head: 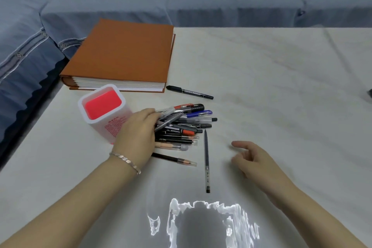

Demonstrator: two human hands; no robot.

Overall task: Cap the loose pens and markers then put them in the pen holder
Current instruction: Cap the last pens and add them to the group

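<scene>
Pale, faintly veined stone makes up the table [271, 78], and a heap of pens and markers [185, 127] lies just left of frame centre, beside the pen holder [104, 110] — a white tub with a red inside, standing upright at centre left. The left hand [138, 133] rests on the heap's left end, fingers curled around several barrels; how many it truly grips I cannot tell. The right hand [253, 159] hovers lower right, loosely spread and empty.

These look light, stiff and smooth, likely to roll or slip from a bunch, so each is best pinched mid-barrel, with a loose cap pressed on from the end.

By count: roughly a dozen in the heap, overlapping too much to be sure; one black marker [190, 92] apart above it; one slim dark pen [206, 161] lying lengthwise below; one holder; one orange album [124, 52] at upper left.
</scene>
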